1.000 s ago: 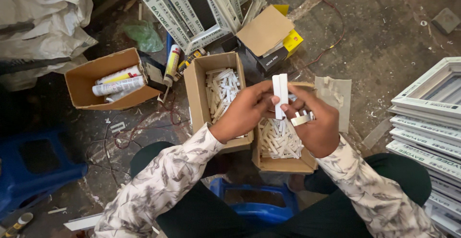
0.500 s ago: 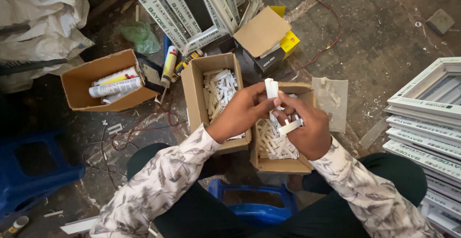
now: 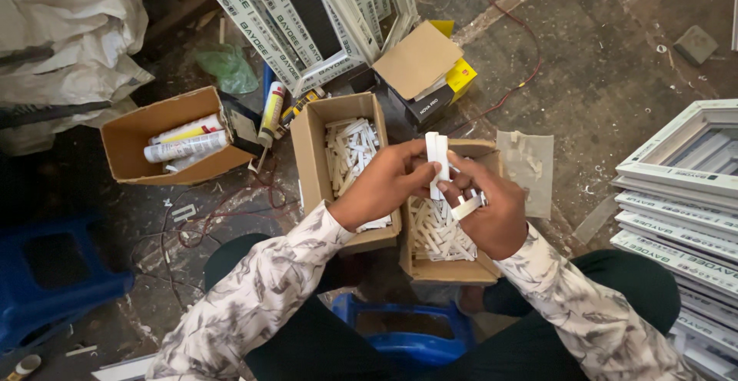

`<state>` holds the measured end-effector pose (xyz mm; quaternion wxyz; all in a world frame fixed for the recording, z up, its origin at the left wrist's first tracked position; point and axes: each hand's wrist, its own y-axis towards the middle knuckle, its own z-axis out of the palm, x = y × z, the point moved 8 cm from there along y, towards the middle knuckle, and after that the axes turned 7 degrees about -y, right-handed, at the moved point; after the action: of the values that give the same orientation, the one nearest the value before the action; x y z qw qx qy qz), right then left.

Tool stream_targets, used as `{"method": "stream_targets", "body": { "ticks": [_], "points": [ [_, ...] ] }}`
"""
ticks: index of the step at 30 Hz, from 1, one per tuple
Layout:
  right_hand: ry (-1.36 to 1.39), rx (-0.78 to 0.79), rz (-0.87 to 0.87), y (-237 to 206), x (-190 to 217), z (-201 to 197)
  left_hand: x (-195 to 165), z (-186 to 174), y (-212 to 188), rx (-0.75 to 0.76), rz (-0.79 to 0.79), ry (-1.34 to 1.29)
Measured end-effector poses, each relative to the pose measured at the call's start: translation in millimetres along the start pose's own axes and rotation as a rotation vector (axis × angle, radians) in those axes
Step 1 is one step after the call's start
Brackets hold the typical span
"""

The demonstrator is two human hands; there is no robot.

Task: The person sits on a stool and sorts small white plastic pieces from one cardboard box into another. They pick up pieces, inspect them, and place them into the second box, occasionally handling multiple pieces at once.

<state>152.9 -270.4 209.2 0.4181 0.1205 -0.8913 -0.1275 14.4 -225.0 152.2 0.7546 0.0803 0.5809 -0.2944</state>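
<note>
Head view, landmark = the middle cardboard box [image 3: 311,150], open top, half full of short white plastic strips.

Left hand [image 3: 380,185]: over the right wall of that box, fingers pinched on the pair of white strips [image 3: 437,158]. Thumb and fingertips meet the strips about mid-length.

Right hand [image 3: 492,216]: just right of the middle box, above the second open box [image 3: 453,269]. Fingers curled, grasping the lower end of the same pair, plus one more loose strip [image 3: 467,206] poking out sideways across the palm.

Pair of white strips: two flat, narrow, matte white plastic pieces, same length, stood upright side by side with long edges touching, square-cut tops level. They sit between both hands, up off the boxes, over the seam between the middle box and the second box.

Second box: touching the middle box on its right, also full of white strips in a jumbled heap.

Left of the middle box: another open cardboard box [image 3: 131,146] holding sealant tubes [image 3: 184,143], well apart. More tubes lie between the two boxes.

Behind the middle box: white window frame profiles [image 3: 307,19] leaning, and a small black and yellow carton [image 3: 442,89] with a cardboard flap on top.

Far right of the middle box: stack of white frames [image 3: 676,204]. A torn grey sheet [image 3: 526,166] lies just right of the second box.

Far left: blue plastic stool [image 3: 54,281], white sack [image 3: 61,35].

Below the boxes: blue stool [image 3: 407,335] between the person's knees.
</note>
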Motion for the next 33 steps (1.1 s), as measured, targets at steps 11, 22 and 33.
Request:
{"method": "stream_targets", "body": {
  "ticks": [11,22,33],
  "points": [
    [-0.129,0.009,-0.121,-6.2,6.9,8.1,-8.9,-0.2,-5.7,-0.079,0.025,0.201],
    [-0.213,-0.028,-0.22,-4.7,19.3,7.6,-2.0,-1.7,1.0,-0.134,0.067,0.17],
    [-0.123,0.069,-0.217,2.1,17.9,-11.0,2.4,9.5,-3.3,0.07,-0.05,-0.185]
  ]
}}
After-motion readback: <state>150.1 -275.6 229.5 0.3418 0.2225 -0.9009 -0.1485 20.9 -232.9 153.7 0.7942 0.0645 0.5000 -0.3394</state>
